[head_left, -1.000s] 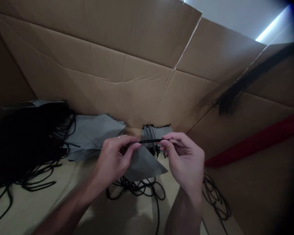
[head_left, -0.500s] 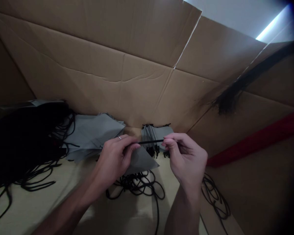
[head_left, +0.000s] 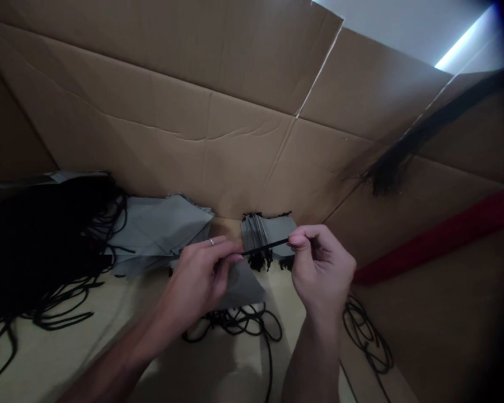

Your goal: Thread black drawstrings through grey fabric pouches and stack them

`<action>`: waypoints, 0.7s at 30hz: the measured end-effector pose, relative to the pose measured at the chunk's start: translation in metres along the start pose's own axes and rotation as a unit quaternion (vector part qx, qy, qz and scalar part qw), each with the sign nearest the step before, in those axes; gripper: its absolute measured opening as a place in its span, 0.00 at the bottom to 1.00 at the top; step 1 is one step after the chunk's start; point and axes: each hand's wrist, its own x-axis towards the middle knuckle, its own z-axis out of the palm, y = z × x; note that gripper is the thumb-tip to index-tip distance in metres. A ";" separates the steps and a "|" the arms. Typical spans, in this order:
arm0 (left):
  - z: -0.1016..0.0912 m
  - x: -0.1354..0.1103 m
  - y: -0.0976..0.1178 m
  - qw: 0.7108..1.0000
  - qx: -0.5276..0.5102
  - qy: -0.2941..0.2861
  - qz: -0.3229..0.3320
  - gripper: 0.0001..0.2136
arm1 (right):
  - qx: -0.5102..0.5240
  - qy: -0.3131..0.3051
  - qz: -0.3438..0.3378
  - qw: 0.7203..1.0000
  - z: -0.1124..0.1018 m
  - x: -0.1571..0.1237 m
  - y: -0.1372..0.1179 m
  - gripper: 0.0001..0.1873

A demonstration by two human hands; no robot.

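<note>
A short stretch of black cord (head_left: 266,247) runs taut between my two hands. My left hand (head_left: 201,271), with a ring on one finger, pinches one end of this stretch between thumb and fingers. Under that hand a flat grey piece (head_left: 244,285) juts out with a pointed corner; whether it is cloth or card I cannot tell, and the fingers hide its upper part. My right hand (head_left: 322,268) is closed on the cord's other end, slightly higher. Below the grey piece, loops of black cord (head_left: 241,323) lie on the pale table (head_left: 218,369).
At the left is a large heap of black cords (head_left: 46,246) beside a stack of grey pieces (head_left: 159,224). Smaller bundled grey pieces with black cord ends (head_left: 277,230) stand behind my hands. Cardboard walls (head_left: 235,157) enclose the back; more coiled cord (head_left: 367,336) lies right.
My left hand has shifted slightly right and down, and my right hand's fingertips slightly right. The cord stretch is now longer and tilts up to the right; the grey piece has turned a little.
</note>
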 end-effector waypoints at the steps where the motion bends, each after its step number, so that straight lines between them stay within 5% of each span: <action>1: -0.001 0.000 0.000 1.000 0.020 0.009 0.004 0.10 | 0.009 -0.011 0.002 1.000 -0.001 0.000 0.000 0.11; 6: -0.011 0.001 -0.001 0.996 0.075 0.046 -0.006 0.09 | 0.042 -0.075 -0.026 0.996 -0.001 -0.001 -0.012 0.10; 9: -0.018 0.003 0.002 0.994 -0.025 0.039 -0.100 0.06 | 0.064 -0.111 -0.049 0.991 0.000 0.000 -0.022 0.11; 14: -0.032 0.011 0.008 0.942 -0.254 0.015 -0.220 0.09 | 0.087 -0.180 -0.107 0.974 0.003 0.001 -0.037 0.09; 21: -0.039 0.010 0.008 0.969 -0.176 -0.033 -0.172 0.03 | 0.056 -0.192 -0.188 0.961 0.016 -0.002 -0.037 0.10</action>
